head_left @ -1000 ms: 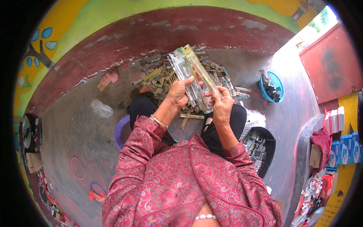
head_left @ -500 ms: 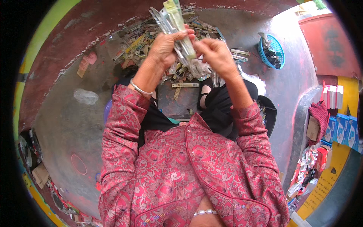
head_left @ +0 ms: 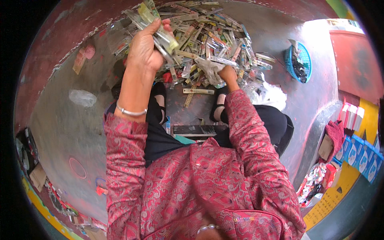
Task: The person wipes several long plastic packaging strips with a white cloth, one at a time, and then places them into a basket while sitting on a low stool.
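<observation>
My left hand (head_left: 146, 50) is raised at the upper left, closed round a bunch of slim clear packets (head_left: 171, 42) with yellow-green printed strips. The packets stick out above and below the fingers. Lower and to the right, my right hand (head_left: 228, 75) is closed at the edge of a crumpled, pale plastic bag (head_left: 209, 69), seemingly gripping it; its fingertips are hidden. Beneath both hands spreads a large pile of similar long, narrow packets (head_left: 200, 38) on the floor.
A blue plastic basket (head_left: 288, 60) holding dark scraps stands right of the pile. White plastic (head_left: 272, 97) lies beside my right knee. A clear bag (head_left: 82, 97) is on the floor at left. Blue boxes (head_left: 362, 154) and a red cloth (head_left: 335, 136) line the right side.
My hands have moved apart. The left has shifted left, still holding the packets; the right has left the bunch and dropped to the crumpled bag.
</observation>
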Demonstrator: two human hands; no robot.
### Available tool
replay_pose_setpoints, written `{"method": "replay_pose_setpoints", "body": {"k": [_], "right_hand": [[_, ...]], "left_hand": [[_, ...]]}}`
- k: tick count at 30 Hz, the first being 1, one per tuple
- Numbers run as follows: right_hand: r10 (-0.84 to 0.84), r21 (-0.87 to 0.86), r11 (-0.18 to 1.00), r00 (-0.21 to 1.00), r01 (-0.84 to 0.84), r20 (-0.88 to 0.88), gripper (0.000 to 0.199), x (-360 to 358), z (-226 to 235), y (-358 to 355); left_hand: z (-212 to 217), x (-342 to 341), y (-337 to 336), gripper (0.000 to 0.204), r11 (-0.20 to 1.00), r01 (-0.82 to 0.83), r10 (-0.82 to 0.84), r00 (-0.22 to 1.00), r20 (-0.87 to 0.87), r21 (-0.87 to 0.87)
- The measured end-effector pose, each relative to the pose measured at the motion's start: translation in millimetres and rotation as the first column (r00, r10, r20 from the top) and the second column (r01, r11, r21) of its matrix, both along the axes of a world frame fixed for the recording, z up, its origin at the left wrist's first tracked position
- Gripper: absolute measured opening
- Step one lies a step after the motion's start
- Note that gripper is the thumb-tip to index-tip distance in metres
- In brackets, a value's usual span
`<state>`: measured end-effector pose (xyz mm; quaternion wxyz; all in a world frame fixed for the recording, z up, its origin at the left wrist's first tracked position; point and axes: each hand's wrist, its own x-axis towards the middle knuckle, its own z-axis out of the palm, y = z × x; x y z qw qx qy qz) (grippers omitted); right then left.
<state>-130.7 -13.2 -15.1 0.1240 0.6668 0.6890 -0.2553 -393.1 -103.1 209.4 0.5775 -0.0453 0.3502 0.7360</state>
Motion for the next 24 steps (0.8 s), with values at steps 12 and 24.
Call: {"method": "replay_pose_setpoints", "body": {"k": [12, 24], "right_hand": [[0.408, 0.200, 0.894, 0.913, -0.401, 0.009, 0.028, 18, -78, 46], [-0.245, -0.230, 0.969, 0.461, 0.089, -0.853, 0.024, 4, 189, 97]], "left_hand": [[18, 0, -1, 0.021, 0.999, 0.024, -0.024, 1.000, 0.015, -0.021], [19, 18, -12, 0.028, 0.964, 0.255, -0.233, 0.949, -0.213, 0.080]]}}
